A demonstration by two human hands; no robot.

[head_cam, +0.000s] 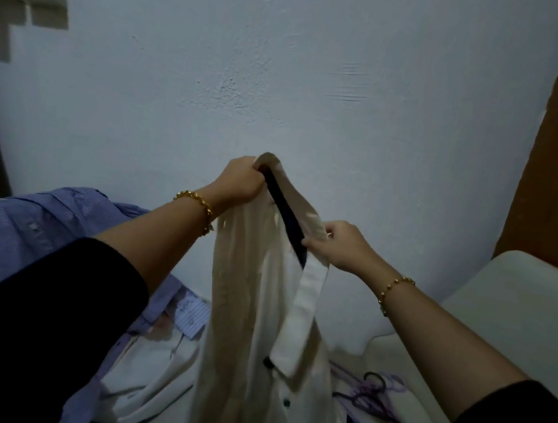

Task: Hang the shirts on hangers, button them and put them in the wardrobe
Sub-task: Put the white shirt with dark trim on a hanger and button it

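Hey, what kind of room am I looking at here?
Probably a home bedroom: a blue shirt and loose hangers lie on a pale bed-like surface against a plain painted wall.

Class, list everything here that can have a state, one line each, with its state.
Cream shirt: held up by its collar, hanging down.
Left hand: grips the collar.
Right hand: pinches the collar.
Blue striped shirt: lying crumpled, unhung.
Hangers: lying in a loose pile, unused.
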